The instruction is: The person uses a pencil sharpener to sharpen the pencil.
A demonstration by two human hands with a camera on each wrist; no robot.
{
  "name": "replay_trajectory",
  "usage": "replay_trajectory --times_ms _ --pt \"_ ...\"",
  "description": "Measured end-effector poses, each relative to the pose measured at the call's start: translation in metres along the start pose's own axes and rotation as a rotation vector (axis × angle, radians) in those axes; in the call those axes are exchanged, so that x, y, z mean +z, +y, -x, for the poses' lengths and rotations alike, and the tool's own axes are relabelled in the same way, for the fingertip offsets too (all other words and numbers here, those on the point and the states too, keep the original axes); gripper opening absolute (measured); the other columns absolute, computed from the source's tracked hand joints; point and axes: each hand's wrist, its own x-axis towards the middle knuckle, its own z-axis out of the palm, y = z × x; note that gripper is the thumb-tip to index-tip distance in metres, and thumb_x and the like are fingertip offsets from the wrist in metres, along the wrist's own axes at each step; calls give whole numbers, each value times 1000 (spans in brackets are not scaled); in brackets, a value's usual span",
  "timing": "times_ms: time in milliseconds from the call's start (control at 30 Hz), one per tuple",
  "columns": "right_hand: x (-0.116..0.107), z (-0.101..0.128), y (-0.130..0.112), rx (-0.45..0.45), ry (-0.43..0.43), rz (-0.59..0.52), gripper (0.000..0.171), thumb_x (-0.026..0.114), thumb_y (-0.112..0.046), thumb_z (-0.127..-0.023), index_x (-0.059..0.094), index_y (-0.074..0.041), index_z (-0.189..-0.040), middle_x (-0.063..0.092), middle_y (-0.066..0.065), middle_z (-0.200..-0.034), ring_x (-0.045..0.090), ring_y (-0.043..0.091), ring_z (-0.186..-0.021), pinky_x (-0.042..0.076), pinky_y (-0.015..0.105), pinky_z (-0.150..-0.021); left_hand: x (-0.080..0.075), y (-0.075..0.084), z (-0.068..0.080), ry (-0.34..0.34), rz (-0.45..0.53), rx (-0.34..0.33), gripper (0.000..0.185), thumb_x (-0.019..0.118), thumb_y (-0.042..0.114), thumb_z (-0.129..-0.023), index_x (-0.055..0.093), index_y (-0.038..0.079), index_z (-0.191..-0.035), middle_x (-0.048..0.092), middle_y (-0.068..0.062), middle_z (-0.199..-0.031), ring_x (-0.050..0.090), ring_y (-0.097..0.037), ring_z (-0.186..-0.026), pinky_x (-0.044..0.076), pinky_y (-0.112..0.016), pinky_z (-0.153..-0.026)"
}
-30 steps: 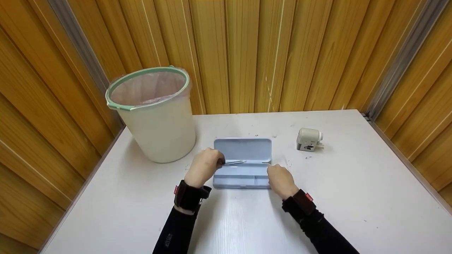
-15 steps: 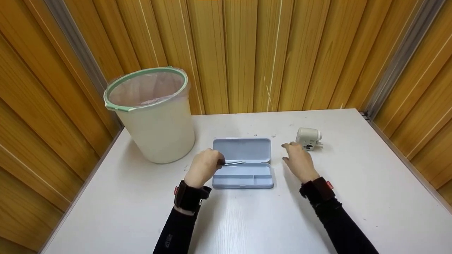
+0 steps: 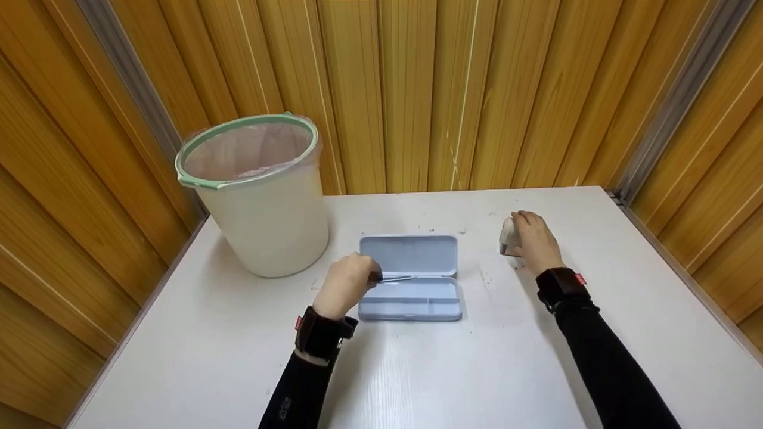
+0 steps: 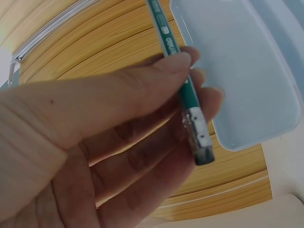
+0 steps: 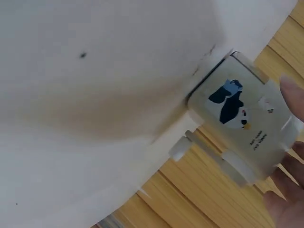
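My left hand point(image 3: 349, 280) pinches a green pencil point(image 4: 190, 95) between thumb and fingers, near its silver band and dark end. In the head view the pencil's other end points right, over the open light-blue pencil case point(image 3: 409, 308). My right hand point(image 3: 536, 241) reaches around the top of a cream crank pencil sharpener point(image 5: 237, 114), thumb on one side and fingers on the other. The sharpener bears a penguin picture and has a small crank handle point(image 5: 204, 147) on its side; its base is at the tabletop.
A cream waste bin point(image 3: 268, 232) with a green rim and a pink liner stands at the back left. Wood-patterned panels point(image 3: 405, 95) enclose the white table point(image 3: 405, 381) at the back and sides. The case's lid point(image 3: 409, 255) lies folded back.
My right hand has left the right edge of the pencil case, moved right and away from me, and come around the sharpener. My left hand stays in place with the pencil.
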Motion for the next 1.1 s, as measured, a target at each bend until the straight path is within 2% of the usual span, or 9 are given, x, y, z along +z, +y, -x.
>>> replay_trajectory --times_ms 267,467,567,900,1100 --pt "-5 -13 14 60 -121 -53 58 73 10 -78 49 17 -130 53 40 -126 48 55 -121 40 61 -105 1 1 -1 1 11 8 8 79 1 -76 77 7 -81 75 -7 -80 71 -26 -75 58 -38 -65" --pt "-9 -21 18 43 -193 -43 42 75 9 -76 58 16 -114 62 38 -111 57 55 -109 44 62 -99 1 0 -2 -12 14 1 8 78 1 -77 77 6 -82 75 -7 -80 71 -28 -76 58 -39 -66" --pt "-12 -23 18 54 -224 -46 40 76 9 -75 61 14 -112 64 37 -109 59 54 -107 46 62 -96 1 0 -2 -14 19 4 7 78 1 -77 77 6 -82 75 -8 -80 71 -28 -75 58 -39 -66" --pt "-23 -11 -3 135 -324 -91 47 75 9 -76 57 16 -120 60 38 -118 57 53 -111 45 63 -98 0 -2 -3 -61 0 -43 7 78 2 -78 77 7 -83 75 -6 -81 71 -27 -77 58 -40 -66" --pt "-27 2 -21 144 -309 -92 43 76 12 -73 60 17 -112 63 37 -110 61 51 -104 48 61 -93 -2 -4 -2 -52 9 -42 7 77 1 -78 77 5 -84 75 -8 -82 71 -28 -77 58 -40 -68"
